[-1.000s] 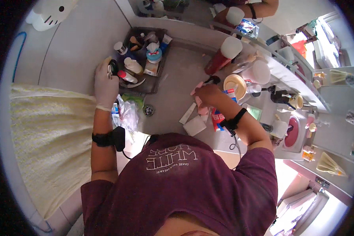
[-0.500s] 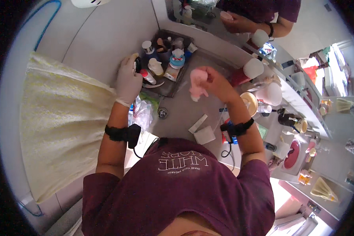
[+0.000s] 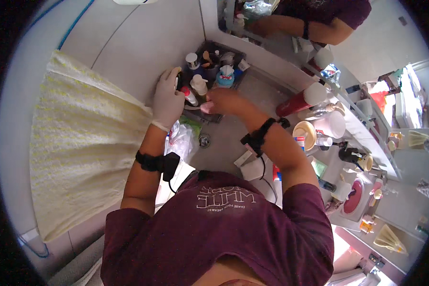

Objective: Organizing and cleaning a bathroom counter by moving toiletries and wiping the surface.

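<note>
My left hand (image 3: 168, 99), in a pale thin glove, is closed around a dark container (image 3: 178, 80) at the tray's left side; the fingers hide most of it. My right hand (image 3: 222, 101) reaches in from the right over the front of the dark tray (image 3: 213, 117). It grips a soft pink cloth (image 3: 207, 107), whose shape is largely covered by the fingers. Between my hands stand a white bottle with a red cap (image 3: 189, 97) and a cream pump bottle (image 3: 199, 84). Just beyond my right hand is a blue jar (image 3: 225, 78) with a white top.
Farther back in the tray are a white-capped bottle (image 3: 192, 61) and a dark brush cup (image 3: 209, 64). A drain (image 3: 204, 140) lies in the grey counter, beside a plastic bag (image 3: 181, 139). A red canister (image 3: 298, 101) and a mirror (image 3: 291, 50) line the right; a towel (image 3: 90, 148) hangs left.
My right hand has moved left with the pink cloth, from above the counter to the tray's front edge. My left hand keeps its hold on the dark container. The view has shifted slightly.
</note>
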